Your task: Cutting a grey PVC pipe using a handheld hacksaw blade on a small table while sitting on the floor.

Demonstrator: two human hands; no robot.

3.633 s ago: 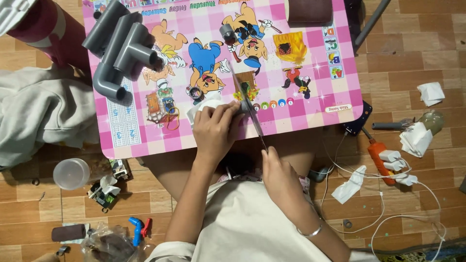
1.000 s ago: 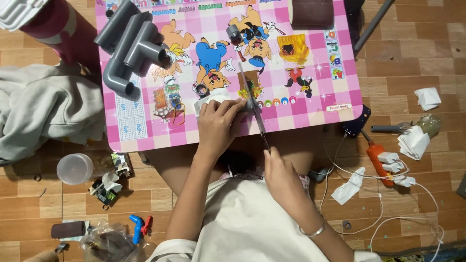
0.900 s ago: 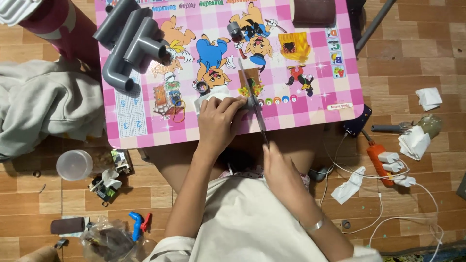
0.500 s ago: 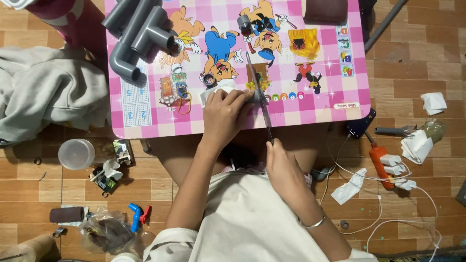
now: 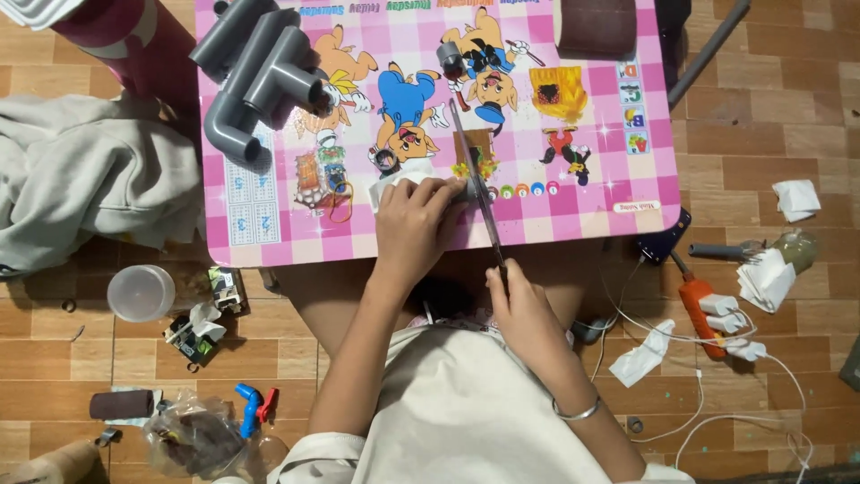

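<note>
The left hand [image 5: 410,224] lies flat, fingers pressed together on a small white piece [image 5: 391,185] near the front edge of the pink checked cartoon-printed counter [image 5: 591,179]. The right hand [image 5: 522,309], fingers curled tight, grips the handle end of a long thin saw blade [image 5: 475,184] just off that edge; the blade runs across the counter beside the left fingertips. Grey plastic pipe fittings [image 5: 255,72] sit at the counter's far left corner.

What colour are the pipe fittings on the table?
Grey, seen in the head view: the pipe fittings lie on the pink checked table.
</note>
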